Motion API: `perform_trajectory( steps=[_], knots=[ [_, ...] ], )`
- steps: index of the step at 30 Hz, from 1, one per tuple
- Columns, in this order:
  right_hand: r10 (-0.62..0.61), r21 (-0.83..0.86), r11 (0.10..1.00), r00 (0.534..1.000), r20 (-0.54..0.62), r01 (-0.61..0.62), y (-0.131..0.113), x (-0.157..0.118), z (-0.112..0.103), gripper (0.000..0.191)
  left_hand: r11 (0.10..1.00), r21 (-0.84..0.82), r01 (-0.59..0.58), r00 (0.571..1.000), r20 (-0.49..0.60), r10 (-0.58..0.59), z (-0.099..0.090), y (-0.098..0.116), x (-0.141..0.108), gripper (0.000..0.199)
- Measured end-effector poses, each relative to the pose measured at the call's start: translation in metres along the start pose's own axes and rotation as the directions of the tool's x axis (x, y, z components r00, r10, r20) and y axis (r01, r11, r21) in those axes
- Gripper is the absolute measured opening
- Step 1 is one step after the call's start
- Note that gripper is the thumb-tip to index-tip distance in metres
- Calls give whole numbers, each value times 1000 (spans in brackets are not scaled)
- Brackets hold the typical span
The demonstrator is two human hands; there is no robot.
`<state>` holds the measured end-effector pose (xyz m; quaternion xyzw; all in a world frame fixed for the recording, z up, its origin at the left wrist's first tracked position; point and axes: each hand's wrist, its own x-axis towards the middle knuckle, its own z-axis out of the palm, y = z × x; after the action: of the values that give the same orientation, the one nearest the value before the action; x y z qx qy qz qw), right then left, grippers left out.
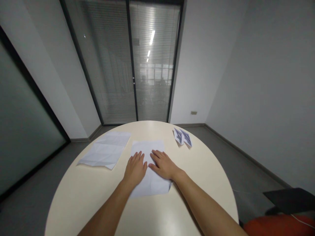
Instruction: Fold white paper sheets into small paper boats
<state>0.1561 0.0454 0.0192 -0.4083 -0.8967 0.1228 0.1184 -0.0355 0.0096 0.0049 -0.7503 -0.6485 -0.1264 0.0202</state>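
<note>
Presently, both of your hands are palm down on the white sheet of paper (150, 186), which lies at the middle of the round, cream-coloured table (83, 196). Your left hand (135, 168) covers part of the sheet's left edge; its fingers are extended, slightly parted and pointing away from you, pressing on the surface and gripping nothing that can be seen. Your right hand (163, 164) lies over the right-hand portion, its fingers likewise straight and slightly parted, angled inward to the left, with no visible grip on the paper. Your thumbs point toward each other, near but apart. The sheet shows faint creases, and its near right corner is raised beside your right wrist. A larger creased sheet (105, 149) is noted to the left, apart from the one under your hands, its near edge slightly uneven. Toward the far right of the tabletop, two folded paper pieces (178, 136) with dark printed or shaded areas sit side by side. Beyond the table you face a dark-framed glass partition (152, 91) with horizontal blinds; a small wall plate (194, 112) is fixed low on the wall to its right. A red surface (275, 226) and a flat black object (290, 200) are recorded at lower right.
</note>
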Motion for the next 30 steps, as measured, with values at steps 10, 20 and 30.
perform_trajectory(
  steps=[10, 20, 30],
  knots=[
    [-6, 6, 1000, 996, 85, 6, -3, 1, 1, 72, 1000, -14, 25, 998, -64, -25, -6, -1, 4, 50],
    [-58, -35, 998, 998, 15, 59, 3, 4, -4, 61, 998, -67, -13, 1000, 0, 13, 8, 3, 0, 52],
    [-97, 36, 995, 987, 125, 93, -9, -3, -6, 82, 999, -5, 53, 999, 1, -53, 10, -7, 7, 53]
  ],
)
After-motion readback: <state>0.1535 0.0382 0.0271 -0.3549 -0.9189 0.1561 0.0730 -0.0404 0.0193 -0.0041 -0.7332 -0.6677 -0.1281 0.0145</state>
